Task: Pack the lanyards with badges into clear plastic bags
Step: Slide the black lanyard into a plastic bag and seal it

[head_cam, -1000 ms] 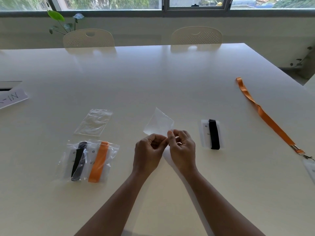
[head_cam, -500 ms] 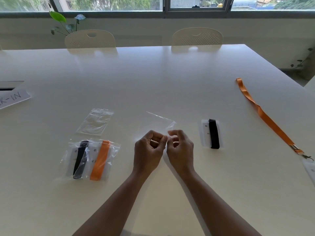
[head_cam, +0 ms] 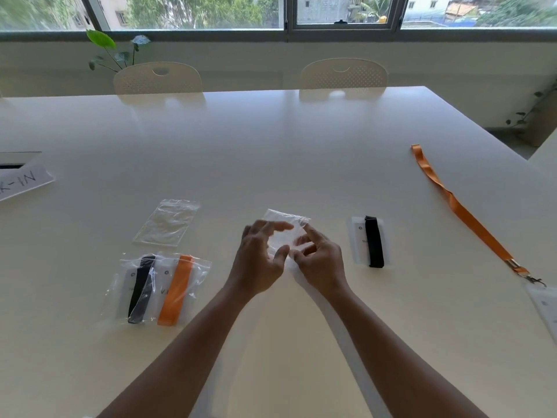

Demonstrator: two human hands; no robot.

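Note:
My left hand [head_cam: 259, 257] and my right hand [head_cam: 321, 262] hold a small clear plastic bag [head_cam: 286, 220] between them, just above the table. The left fingers stretch out against the bag with the thumb below it. The right hand pinches the bag's near edge, index finger raised. A folded black lanyard on its white badge [head_cam: 372, 245] lies just right of my right hand. A long orange lanyard [head_cam: 464, 212] lies stretched out at the far right, clipped to a badge [head_cam: 545, 309].
Left of my hands lie two packed bags, one with a black lanyard [head_cam: 140, 289] and one with an orange lanyard [head_cam: 176, 289]. An empty clear bag [head_cam: 167, 223] lies behind them. A paper sign [head_cam: 21, 182] sits at the left edge. Two chairs [head_cam: 158, 78] stand at the table's far side.
The bag has dropped from upright to nearly flat. My left hand's fingers have uncurled and spread against it, while the right hand keeps its pinch.

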